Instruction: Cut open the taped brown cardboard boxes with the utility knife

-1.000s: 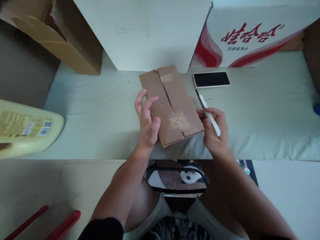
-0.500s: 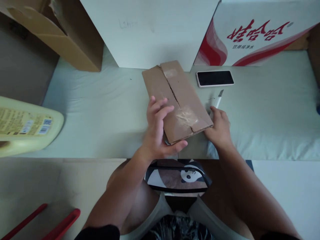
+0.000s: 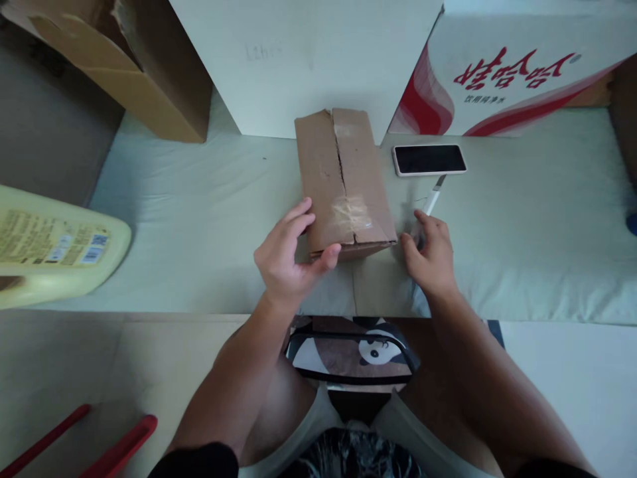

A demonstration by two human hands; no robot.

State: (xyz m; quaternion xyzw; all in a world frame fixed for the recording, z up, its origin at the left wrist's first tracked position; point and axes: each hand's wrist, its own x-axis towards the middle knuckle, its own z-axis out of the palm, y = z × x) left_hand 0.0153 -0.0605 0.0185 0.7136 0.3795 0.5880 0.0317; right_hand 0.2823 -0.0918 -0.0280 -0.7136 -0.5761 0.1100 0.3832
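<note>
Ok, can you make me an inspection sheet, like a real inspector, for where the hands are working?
Surface: pale green cloth, wrinkled.
Job's things: small cardboard box, taped at its near end, gap along its top seam; white-handled knife, blade toward the phone.
Clutter: that phone, screen dark; pale yellow bottle, far left.
Grips: left hand open at the box's near left corner; right hand at the knife's handle, hold unclear.
Cables: nothing seen.
Surroundings: brown carton, large white box and red-lettered white box behind.
</note>
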